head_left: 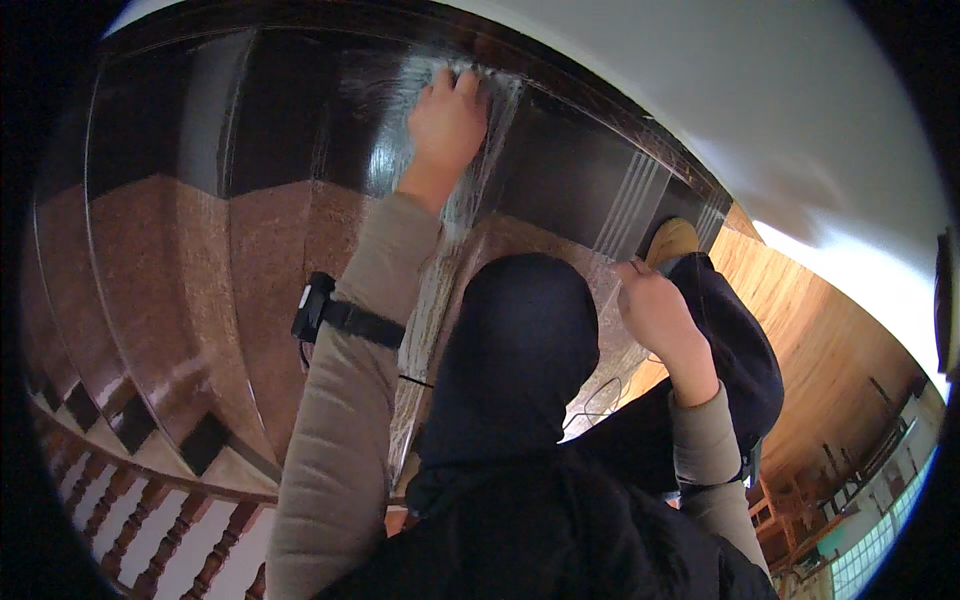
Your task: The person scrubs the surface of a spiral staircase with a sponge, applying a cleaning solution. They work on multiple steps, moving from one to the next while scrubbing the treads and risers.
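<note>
With fingers bent down, my left hand (448, 120) presses on a dark stair step (390, 142) near the wall side. Whitish wet streaks (491, 146) spread around it; whether something lies under the fingers is hidden. My right hand (660, 311) is curled low beside the brown speckled part of a lower step (555, 229), close to a tan shoe (673, 238). What its fingers hold, if anything, cannot be made out. Between the two arms rises a knee in dark cloth (529, 330).
More steps (150, 247) stretch to the left, with a turned wooden balustrade (169, 540) along their lower edge. A pale wall (750, 82) borders the stairs. Wooden floor (817, 330) lies at the right, with wooden furniture (784, 510) beyond. A thin wire (611, 394) hangs beside the knee.
</note>
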Demonstrator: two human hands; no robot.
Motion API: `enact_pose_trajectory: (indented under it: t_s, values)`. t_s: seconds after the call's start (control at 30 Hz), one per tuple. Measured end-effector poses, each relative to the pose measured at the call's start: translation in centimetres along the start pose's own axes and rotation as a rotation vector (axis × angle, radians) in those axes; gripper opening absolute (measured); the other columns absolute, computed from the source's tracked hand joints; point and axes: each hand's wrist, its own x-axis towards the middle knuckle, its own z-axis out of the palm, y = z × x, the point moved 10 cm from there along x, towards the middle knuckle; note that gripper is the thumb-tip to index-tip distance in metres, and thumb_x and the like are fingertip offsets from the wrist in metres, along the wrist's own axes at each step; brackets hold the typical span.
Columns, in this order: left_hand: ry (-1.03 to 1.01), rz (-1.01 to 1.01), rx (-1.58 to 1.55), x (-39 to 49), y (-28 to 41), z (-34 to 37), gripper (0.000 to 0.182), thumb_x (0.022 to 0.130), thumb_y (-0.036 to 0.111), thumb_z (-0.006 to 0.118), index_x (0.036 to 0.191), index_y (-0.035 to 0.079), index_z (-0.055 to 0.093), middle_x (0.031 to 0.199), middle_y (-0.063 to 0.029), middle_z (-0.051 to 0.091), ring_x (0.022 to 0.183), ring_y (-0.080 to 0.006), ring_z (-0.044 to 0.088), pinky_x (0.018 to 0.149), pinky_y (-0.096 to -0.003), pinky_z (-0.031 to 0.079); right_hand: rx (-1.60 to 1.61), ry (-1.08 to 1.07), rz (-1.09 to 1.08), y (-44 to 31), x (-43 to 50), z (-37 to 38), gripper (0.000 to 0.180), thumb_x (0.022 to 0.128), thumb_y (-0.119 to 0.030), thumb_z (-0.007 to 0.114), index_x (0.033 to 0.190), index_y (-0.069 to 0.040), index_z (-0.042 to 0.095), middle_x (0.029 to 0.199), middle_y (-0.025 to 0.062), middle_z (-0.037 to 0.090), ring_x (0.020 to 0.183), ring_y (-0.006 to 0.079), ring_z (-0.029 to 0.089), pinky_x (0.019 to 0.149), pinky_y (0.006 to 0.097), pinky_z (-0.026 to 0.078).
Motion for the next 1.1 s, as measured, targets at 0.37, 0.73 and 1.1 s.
enact_pose_trajectory:
  t_s: [0.37,0.73,1.1]
  values:
    - [-0.371,-0.248,-0.014,-22.0,-8.5,-9.5,0.039,0.072,0.013,0.069,0.109,0.018,0.057,0.100,-0.0085,0.054,0.088,-0.0319,0.059,0.067,-0.0427,0.052,0.025,0.378,-0.520,-8.3,10.2,-4.4,0.040,0.092,-0.024,0.052,0.127,-0.005,0.049,0.140,0.0166,0.042,0.131,0.0300,0.037,0.109,0.0401,0.031]
    - [-0.240,-0.248,-0.079,-24.2,-10.8,-9.6,0.037,0.068,0.014,0.071,0.104,0.017,0.059,0.098,-0.0091,0.054,0.086,-0.0305,0.057,0.064,-0.0403,0.050,-0.291,0.188,-0.786,-19.1,17.4,3.2,0.060,0.087,-0.027,0.055,0.138,-0.003,0.038,0.147,0.0116,0.034,0.136,0.0274,0.030,0.114,0.0412,0.021]
    - [-0.200,-0.222,-0.155,-24.1,-11.0,-10.1,0.037,0.066,0.013,0.071,0.101,0.016,0.060,0.098,-0.0102,0.055,0.085,-0.0306,0.058,0.064,-0.0392,0.050,-0.336,0.115,-0.906,-19.8,19.0,4.8,0.057,0.088,-0.031,0.052,0.138,-0.006,0.039,0.147,0.0092,0.034,0.137,0.0232,0.030,0.113,0.0418,0.021]
